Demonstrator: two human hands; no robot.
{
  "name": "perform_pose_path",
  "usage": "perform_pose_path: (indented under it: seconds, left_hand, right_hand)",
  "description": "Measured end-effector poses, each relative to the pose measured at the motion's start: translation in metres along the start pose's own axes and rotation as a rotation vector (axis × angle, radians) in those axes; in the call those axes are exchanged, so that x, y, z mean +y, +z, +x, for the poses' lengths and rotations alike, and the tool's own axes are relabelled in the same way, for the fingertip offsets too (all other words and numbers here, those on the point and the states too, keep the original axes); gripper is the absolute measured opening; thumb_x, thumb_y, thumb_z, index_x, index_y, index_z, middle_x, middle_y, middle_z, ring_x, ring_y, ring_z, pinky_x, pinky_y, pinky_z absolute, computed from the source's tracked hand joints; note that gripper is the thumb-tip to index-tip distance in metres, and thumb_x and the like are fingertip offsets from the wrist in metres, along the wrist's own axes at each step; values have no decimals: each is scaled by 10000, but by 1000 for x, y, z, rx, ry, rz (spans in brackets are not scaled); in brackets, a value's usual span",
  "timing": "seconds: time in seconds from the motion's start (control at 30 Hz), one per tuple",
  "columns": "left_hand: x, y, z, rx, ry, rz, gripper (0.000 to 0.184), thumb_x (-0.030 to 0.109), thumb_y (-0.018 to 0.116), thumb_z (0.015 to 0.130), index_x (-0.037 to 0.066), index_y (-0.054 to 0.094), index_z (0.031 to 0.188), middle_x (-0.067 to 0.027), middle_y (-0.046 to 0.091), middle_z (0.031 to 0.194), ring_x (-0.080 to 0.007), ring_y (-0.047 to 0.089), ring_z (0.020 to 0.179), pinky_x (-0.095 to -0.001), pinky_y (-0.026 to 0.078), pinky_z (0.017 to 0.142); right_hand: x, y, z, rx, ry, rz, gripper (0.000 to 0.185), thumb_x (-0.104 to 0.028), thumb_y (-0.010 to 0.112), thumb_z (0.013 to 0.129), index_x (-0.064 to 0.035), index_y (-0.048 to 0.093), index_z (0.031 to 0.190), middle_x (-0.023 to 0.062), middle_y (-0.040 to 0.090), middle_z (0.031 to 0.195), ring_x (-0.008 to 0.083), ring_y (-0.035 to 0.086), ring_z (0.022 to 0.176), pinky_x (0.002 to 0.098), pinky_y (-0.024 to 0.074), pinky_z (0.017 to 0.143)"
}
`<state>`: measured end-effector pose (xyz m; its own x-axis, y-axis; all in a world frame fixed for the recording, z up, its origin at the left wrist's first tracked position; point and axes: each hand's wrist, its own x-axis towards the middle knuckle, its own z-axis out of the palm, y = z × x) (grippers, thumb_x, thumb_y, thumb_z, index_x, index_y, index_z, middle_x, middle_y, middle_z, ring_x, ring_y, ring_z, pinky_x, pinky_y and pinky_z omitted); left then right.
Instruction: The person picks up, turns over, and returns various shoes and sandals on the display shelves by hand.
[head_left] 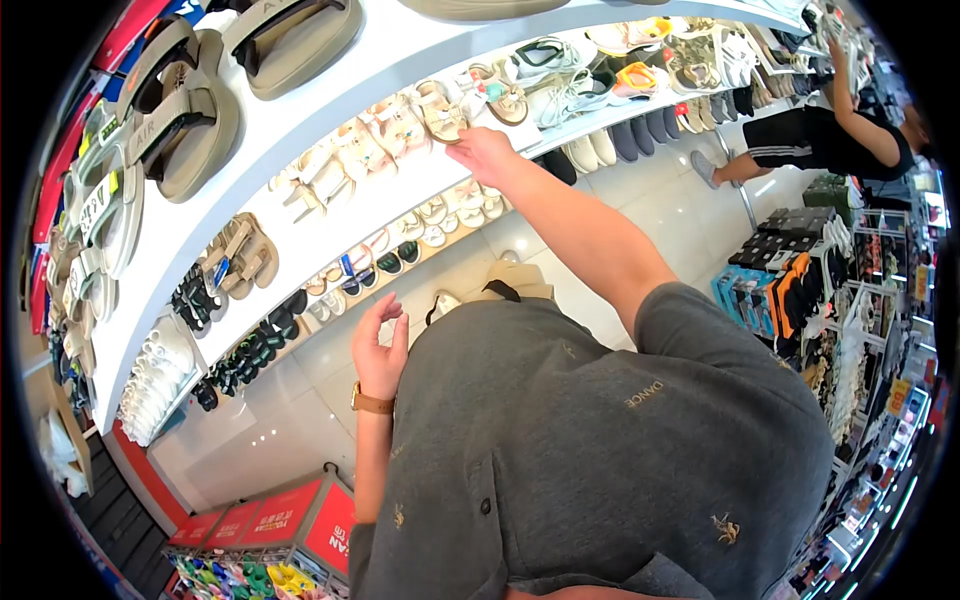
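Note:
My right hand [482,155] is stretched out to the white middle shelf, its fingers closed on the near end of a beige sandal [438,108]. The fingertips are partly hidden by the sandal and the hand. Just right of it stands another sandal [505,98] with a brown sole and a teal detail. On the left, pale pink sandals [398,130] are lined up. My left hand [380,345] hangs in the air beside my body, fingers loosely bent and apart, with nothing in it. A brown-strapped watch [372,402] is on that wrist.
Large taupe sandals [295,45] stand on the upper shelf [235,130]. Sneakers [555,60] fill the shelf at right, with more shoes [435,215] below. A person [820,135] in black stands farther right. A red display bin [275,515] is at lower left, shoe boxes [745,295] at right.

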<state>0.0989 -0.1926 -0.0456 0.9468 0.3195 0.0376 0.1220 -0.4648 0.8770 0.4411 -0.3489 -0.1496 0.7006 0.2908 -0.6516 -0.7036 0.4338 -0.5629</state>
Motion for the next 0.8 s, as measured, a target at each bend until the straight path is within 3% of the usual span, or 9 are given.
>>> perform_pose_path:
  seconds: [0.1, 0.2, 0.3, 0.4, 0.5, 0.6, 0.8]
  left_hand:
    - [-1, 4, 0, 36, -38, -40, 334, 37, 702, 913, 25, 665, 1245, -107, 727, 1027, -179, 694, 946, -317, 536, 879]
    - [-3, 9, 0, 42, -66, -48, 330, 46, 691, 928, 21, 659, 1255, -101, 729, 1025, -168, 692, 942, -312, 537, 883]
    - [-7, 15, 4, 15, -99, -69, 336, 51, 688, 932, 19, 653, 1265, -96, 730, 1023, -165, 691, 942, -311, 537, 881]
    - [-3, 21, 8, -1, -106, -85, 338, 59, 683, 940, 16, 646, 1272, -92, 728, 1020, -160, 689, 943, -309, 536, 880]
    - [0, 23, 10, -28, -109, -78, 341, 64, 681, 944, 15, 641, 1279, -93, 726, 1030, -161, 688, 942, -309, 537, 879]
    - [2, 22, 8, -59, -129, -68, 350, 70, 677, 949, 16, 632, 1292, -94, 724, 1042, -158, 686, 943, -307, 537, 879]
    - [-11, 20, 0, -79, -163, -127, 351, 86, 665, 961, 16, 626, 1303, -94, 724, 1055, -153, 688, 947, -304, 540, 874]
  right_hand:
    - [-16, -13, -55, 30, 18, -35, 283, -22, 564, 960, 79, 522, 1222, 172, 589, 1187, 284, 638, 1060, 368, 599, 932]
    - [-30, -39, -52, 184, -130, -60, 358, -66, 579, 979, 104, 470, 1275, 204, 561, 1192, 285, 597, 1121, 379, 580, 953]
    - [-46, -62, -8, 380, -309, 5, 320, -52, 602, 938, 60, 523, 1227, 147, 581, 1140, 227, 601, 1002, 325, 564, 836]
    - [-53, -72, 39, 553, -377, -188, 280, -70, 631, 901, 35, 574, 1154, 135, 585, 1140, 213, 591, 977, 321, 545, 807]
    - [-68, -60, 42, 423, -201, -402, 334, -128, 678, 860, 51, 617, 1135, 168, 592, 1211, 250, 621, 1016, 344, 540, 835]
    - [-75, -42, 44, 625, -154, -951, 516, -293, 687, 848, 25, 640, 1252, 225, 600, 1319, 324, 595, 1206, 396, 510, 984]
    - [-75, -24, 13, 678, -216, -1226, 612, -404, 721, 826, -38, 607, 1303, 193, 520, 1391, 338, 526, 1298, 408, 473, 1057]
